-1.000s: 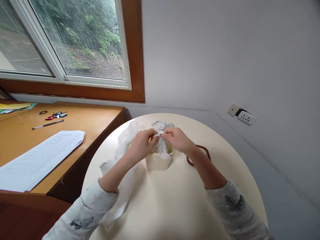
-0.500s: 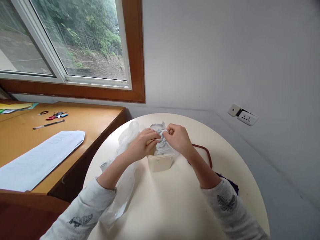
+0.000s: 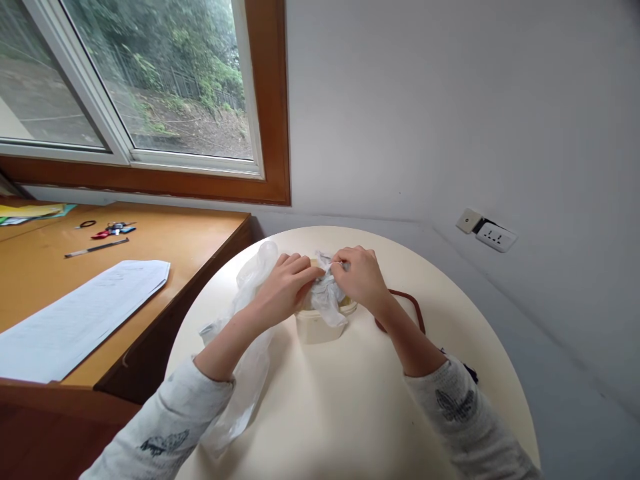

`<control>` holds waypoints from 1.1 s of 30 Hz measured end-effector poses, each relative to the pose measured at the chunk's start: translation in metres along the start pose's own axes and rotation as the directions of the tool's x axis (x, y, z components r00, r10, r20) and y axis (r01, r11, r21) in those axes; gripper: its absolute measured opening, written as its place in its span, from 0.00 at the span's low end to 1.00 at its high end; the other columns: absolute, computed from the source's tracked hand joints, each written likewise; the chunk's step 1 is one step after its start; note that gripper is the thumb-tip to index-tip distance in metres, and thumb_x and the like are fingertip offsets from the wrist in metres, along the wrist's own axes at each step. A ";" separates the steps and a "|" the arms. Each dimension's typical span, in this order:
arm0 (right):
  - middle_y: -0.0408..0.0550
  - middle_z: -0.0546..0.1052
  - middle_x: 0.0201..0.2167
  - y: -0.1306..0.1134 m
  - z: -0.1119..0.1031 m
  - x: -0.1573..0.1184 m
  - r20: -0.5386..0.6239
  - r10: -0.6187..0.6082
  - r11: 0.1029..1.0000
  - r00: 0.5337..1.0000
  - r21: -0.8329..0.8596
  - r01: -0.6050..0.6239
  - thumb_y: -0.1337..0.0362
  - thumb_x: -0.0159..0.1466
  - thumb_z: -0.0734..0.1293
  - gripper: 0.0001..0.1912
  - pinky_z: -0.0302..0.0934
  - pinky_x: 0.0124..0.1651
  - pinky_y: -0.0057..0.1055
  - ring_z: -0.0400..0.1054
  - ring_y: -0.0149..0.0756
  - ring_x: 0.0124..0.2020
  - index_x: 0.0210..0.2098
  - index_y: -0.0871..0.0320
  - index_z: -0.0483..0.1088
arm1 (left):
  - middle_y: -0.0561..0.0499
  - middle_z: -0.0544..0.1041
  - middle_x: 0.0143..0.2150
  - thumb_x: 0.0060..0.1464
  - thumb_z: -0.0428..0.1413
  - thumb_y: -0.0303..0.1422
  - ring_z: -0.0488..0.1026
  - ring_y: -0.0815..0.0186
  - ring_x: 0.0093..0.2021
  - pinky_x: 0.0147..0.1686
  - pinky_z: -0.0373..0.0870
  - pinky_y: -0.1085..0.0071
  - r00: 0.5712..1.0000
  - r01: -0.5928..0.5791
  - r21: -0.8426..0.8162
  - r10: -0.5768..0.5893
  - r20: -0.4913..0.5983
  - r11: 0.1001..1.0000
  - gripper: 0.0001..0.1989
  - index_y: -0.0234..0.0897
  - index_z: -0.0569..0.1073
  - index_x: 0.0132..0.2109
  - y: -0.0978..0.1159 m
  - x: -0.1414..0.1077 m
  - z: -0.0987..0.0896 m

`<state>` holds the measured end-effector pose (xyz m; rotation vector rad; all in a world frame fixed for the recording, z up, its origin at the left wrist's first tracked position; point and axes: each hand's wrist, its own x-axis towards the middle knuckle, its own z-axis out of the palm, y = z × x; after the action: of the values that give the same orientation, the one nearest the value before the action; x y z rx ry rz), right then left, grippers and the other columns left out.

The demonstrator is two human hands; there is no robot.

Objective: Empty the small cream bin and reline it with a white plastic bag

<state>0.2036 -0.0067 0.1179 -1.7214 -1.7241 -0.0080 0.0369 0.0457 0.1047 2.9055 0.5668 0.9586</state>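
A thin white plastic bag [image 3: 326, 297] is bunched up over a cream plastic container [image 3: 316, 328], one loose end hanging over the near rim. My left hand [image 3: 291, 281] is closed on the bag's twisted part from the left. From the right, my right hand [image 3: 361, 275] pinches the same bag, fingers curled in. What lies inside the bunched bag is hidden. Left of the container stretches a second, clear plastic bag [image 3: 253, 360], lying partly beneath my left forearm. A brown rounded frame [image 3: 419, 308], perhaps a lid rim, lies right of the container, partly behind my right forearm.
The round cream table [image 3: 350, 413] stands against the wall. Dark cloth [image 3: 471, 373] shows beside my right sleeve. On the wooden desk [image 3: 200, 233] at left are paper sheets [image 3: 90, 313], a pen [image 3: 97, 248] and keys [image 3: 116, 230]. A power socket [image 3: 496, 236] is on the wall.
The bag's top is drawn tighter between my hands, and a loose end now drapes over the container's near rim. Both hands have shifted only slightly.
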 end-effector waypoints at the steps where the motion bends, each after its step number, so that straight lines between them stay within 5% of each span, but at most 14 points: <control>1: 0.42 0.75 0.26 0.000 0.000 0.000 0.024 0.038 0.998 0.999 0.039 -0.039 0.70 0.56 0.57 0.11 0.50 0.42 0.34 0.63 0.34 0.32 0.23 0.55 0.69 | 0.50 0.67 0.29 0.56 0.43 0.24 0.59 0.65 0.30 0.34 0.56 0.66 0.999 -0.024 0.026 0.025 -0.020 0.999 0.13 0.40 0.70 0.40 -0.001 -0.001 0.001; 5: 0.41 0.76 0.35 -0.001 -0.001 0.001 0.021 0.018 0.992 1.000 0.125 -0.020 0.71 0.57 0.55 0.16 0.52 0.44 0.33 0.64 0.35 0.38 0.32 0.53 0.73 | 0.49 0.66 0.28 0.55 0.43 0.23 0.59 0.64 0.31 0.34 0.56 0.66 0.996 -0.027 0.064 0.032 -0.078 0.998 0.13 0.39 0.70 0.40 -0.002 -0.002 0.004; 10: 0.42 0.75 0.34 -0.001 -0.007 -0.001 0.101 -0.128 0.978 0.987 0.179 0.108 0.72 0.54 0.58 0.15 0.55 0.41 0.29 0.64 0.32 0.36 0.34 0.54 0.73 | 0.49 0.67 0.31 0.55 0.42 0.24 0.62 0.64 0.33 0.35 0.60 0.67 0.981 0.187 -0.106 -0.191 -0.030 0.977 0.11 0.37 0.68 0.38 0.002 0.000 0.004; 16: 0.39 0.69 0.20 -0.001 -0.007 0.001 0.202 0.021 0.973 0.979 0.220 -0.066 0.67 0.54 0.59 0.11 0.51 0.26 0.25 0.59 0.29 0.23 0.30 0.55 0.72 | 0.52 0.66 0.30 0.56 0.46 0.32 0.63 0.66 0.31 0.33 0.60 0.69 0.940 0.339 -0.233 -0.334 0.061 0.911 0.07 0.37 0.65 0.31 0.010 0.003 0.005; 23: 0.35 0.58 0.12 -0.003 0.000 0.002 0.031 0.080 0.970 0.996 0.226 -0.084 0.67 0.54 0.58 0.12 0.51 0.25 0.25 0.53 0.28 0.17 0.33 0.55 0.71 | 0.53 0.64 0.26 0.58 0.44 0.30 0.59 0.68 0.28 0.31 0.56 0.69 0.984 0.178 -0.103 -0.178 0.002 0.979 0.11 0.36 0.62 0.27 0.015 0.008 0.005; 29: 0.37 0.65 0.16 -0.003 -0.003 0.003 -0.117 0.059 0.987 0.991 0.154 -0.040 0.69 0.53 0.58 0.13 0.54 0.29 0.26 0.56 0.28 0.18 0.34 0.55 0.71 | 0.53 0.63 0.25 0.58 0.45 0.30 0.58 0.68 0.29 0.34 0.58 0.69 0.974 0.119 -0.128 -0.141 -0.177 0.985 0.11 0.36 0.62 0.26 0.015 0.004 0.003; 33: 0.41 0.72 0.25 -0.002 0.000 0.005 -0.145 0.074 0.964 0.987 0.265 -0.034 0.70 0.52 0.58 0.12 0.57 0.32 0.26 0.62 0.29 0.25 0.32 0.56 0.72 | 0.53 0.63 0.25 0.58 0.45 0.33 0.59 0.69 0.28 0.29 0.58 0.72 0.967 0.220 -0.268 -0.245 -0.063 0.938 0.13 0.36 0.61 0.25 0.016 0.006 0.001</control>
<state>0.2025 -0.0025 0.1208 -1.5303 -1.4920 0.1046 0.0471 0.0331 0.1093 2.5075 0.7130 1.0536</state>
